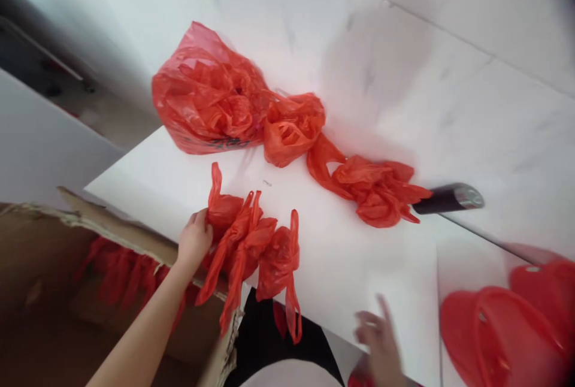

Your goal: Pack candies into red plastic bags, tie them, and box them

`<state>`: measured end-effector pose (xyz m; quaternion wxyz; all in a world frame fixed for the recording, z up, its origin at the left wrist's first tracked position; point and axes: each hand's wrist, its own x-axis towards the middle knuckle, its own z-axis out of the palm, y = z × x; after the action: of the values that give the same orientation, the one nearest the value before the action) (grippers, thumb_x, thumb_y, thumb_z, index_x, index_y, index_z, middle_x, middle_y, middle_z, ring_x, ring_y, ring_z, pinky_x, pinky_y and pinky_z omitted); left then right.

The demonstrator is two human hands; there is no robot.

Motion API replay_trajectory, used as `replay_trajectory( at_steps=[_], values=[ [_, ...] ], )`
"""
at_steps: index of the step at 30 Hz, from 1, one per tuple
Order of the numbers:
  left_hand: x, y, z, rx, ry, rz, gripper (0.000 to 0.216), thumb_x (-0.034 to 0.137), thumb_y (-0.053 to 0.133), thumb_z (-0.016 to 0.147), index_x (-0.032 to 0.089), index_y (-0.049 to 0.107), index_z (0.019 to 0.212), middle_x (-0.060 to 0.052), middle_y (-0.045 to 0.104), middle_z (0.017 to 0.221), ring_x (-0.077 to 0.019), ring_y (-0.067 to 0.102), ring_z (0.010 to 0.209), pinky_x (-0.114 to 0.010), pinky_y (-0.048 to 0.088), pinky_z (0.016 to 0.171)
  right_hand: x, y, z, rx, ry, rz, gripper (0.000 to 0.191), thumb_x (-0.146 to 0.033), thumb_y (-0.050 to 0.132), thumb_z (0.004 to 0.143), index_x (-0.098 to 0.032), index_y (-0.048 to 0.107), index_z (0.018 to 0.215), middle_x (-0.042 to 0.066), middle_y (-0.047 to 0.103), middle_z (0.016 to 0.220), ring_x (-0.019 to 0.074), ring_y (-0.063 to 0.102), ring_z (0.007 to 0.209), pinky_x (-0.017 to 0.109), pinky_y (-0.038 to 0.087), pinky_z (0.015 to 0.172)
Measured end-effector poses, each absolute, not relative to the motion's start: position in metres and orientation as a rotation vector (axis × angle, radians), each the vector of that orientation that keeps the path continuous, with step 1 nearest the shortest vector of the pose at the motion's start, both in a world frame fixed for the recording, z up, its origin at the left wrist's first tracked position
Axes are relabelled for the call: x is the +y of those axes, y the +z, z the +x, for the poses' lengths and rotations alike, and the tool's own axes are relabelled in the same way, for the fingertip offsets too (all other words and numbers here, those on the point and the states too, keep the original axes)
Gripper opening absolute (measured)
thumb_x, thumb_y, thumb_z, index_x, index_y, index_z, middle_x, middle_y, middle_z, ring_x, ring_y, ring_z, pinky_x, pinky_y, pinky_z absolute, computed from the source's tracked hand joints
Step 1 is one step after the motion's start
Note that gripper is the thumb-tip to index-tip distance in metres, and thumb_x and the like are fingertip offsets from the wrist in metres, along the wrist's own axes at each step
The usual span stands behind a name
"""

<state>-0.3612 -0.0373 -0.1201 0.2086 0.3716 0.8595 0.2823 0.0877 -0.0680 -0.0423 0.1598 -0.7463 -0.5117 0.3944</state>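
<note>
My left hand (194,240) is closed on a bunch of red plastic bags (251,249) at the near edge of the white table (359,267); their handles hang over the edge. My right hand (380,339) hovers low over the table's near edge, blurred by motion, its fingers apparently spread and nothing visible in it. A large stuffed red bag (202,99) lies at the back, a smaller red bag (291,126) beside it, and a crumpled red bag (377,189) to the right.
An open cardboard box (90,237) with more red bags (121,267) inside stands at the lower left, against the table. A dark cylinder (449,198) lies right of the crumpled bag. Red plastic items (503,333) sit at the lower right. A white wall rises behind.
</note>
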Motion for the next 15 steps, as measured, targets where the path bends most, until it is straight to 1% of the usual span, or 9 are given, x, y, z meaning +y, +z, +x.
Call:
replay_trajectory(
  at_steps=[2,3,4,5,6,8,11,13,15],
  values=[
    [-0.045,-0.115,-0.374,2.392,0.862,0.916,0.045,0.018,0.046,0.075,0.019,0.059,0.119,-0.011,0.067,0.1,-0.0302,0.063,0.097,-0.044,0.047,0.09,-0.079,-0.063,0.029,-1.786,1.591,-1.797,0.059,-0.041,0.049,0.086,-0.031,0.038,0.143,0.002,0.066,0.094,0.0179,0.062,0.066,0.033,0.055,0.07],
    [-0.053,-0.11,-0.38,2.382,0.912,0.856,0.044,0.019,0.046,0.075,0.02,0.059,0.118,-0.009,0.068,0.096,-0.0283,0.064,0.094,-0.042,0.049,0.088,-0.083,-0.066,0.004,-1.985,1.776,-1.597,0.059,-0.036,0.056,0.081,-0.032,0.045,0.139,0.001,0.067,0.095,0.0174,0.063,0.071,0.031,0.054,0.074],
    [-0.062,-0.104,-0.386,2.341,1.005,0.773,0.043,0.02,0.046,0.075,0.02,0.059,0.116,-0.007,0.069,0.094,-0.0265,0.065,0.092,-0.04,0.051,0.085,-0.086,-0.064,-0.017,-2.131,1.928,-1.416,0.058,-0.03,0.057,0.079,-0.033,0.049,0.136,0.001,0.067,0.096,0.0165,0.064,0.073,0.03,0.053,0.075],
    [-0.074,-0.095,-0.391,2.283,1.113,0.684,0.042,0.022,0.046,0.076,0.02,0.059,0.116,-0.006,0.07,0.094,-0.0248,0.066,0.09,-0.038,0.052,0.083,-0.086,-0.06,-0.033,-2.249,2.004,-1.278,0.056,-0.026,0.058,0.078,-0.033,0.053,0.133,0.0,0.067,0.096,0.0159,0.064,0.076,0.028,0.052,0.077],
    [-0.087,-0.085,-0.396,2.211,1.227,0.581,0.041,0.025,0.048,0.076,0.02,0.059,0.115,-0.005,0.07,0.094,-0.0236,0.067,0.087,-0.037,0.054,0.081,-0.083,-0.053,-0.046,-2.326,2.043,-1.192,0.055,-0.023,0.057,0.077,-0.034,0.055,0.131,0.0,0.068,0.095,0.0152,0.064,0.078,0.027,0.051,0.079],
    [-0.119,-0.065,-0.401,2.071,1.435,0.326,0.042,0.031,0.054,0.073,0.021,0.06,0.113,-0.003,0.071,0.091,-0.0231,0.068,0.083,-0.036,0.056,0.077,-0.074,-0.04,-0.066,-2.385,2.072,-1.128,0.053,-0.021,0.054,0.081,-0.035,0.055,0.132,-0.001,0.067,0.092,0.0138,0.063,0.077,0.026,0.05,0.079],
    [-0.173,-0.048,-0.402,2.038,1.549,-0.06,0.038,0.032,0.062,0.066,0.025,0.064,0.103,0.0,0.072,0.082,-0.0246,0.069,0.079,-0.036,0.057,0.07,-0.064,-0.033,-0.09,-2.397,2.217,-1.044,0.049,-0.026,0.052,0.086,-0.035,0.052,0.134,-0.002,0.069,0.089,0.0123,0.063,0.072,0.023,0.05,0.074],
    [-0.21,-0.054,-0.396,2.066,1.517,-0.228,0.034,0.028,0.061,0.062,0.026,0.066,0.096,0.002,0.072,0.078,-0.0254,0.069,0.08,-0.035,0.058,0.069,-0.065,-0.038,-0.103,-2.467,2.284,-0.994,0.048,-0.029,0.052,0.087,-0.035,0.051,0.135,-0.003,0.071,0.088,0.0127,0.064,0.071,0.022,0.05,0.073],
    [-0.241,-0.078,-0.382,2.072,1.4,-0.285,0.037,0.025,0.056,0.062,0.025,0.066,0.097,0.002,0.073,0.075,-0.0254,0.07,0.078,-0.035,0.057,0.068,-0.07,-0.047,-0.112,-2.585,2.26,-0.989,0.049,-0.032,0.053,0.088,-0.034,0.05,0.136,-0.002,0.073,0.088,0.0142,0.066,0.073,0.024,0.05,0.074]
  ],
)
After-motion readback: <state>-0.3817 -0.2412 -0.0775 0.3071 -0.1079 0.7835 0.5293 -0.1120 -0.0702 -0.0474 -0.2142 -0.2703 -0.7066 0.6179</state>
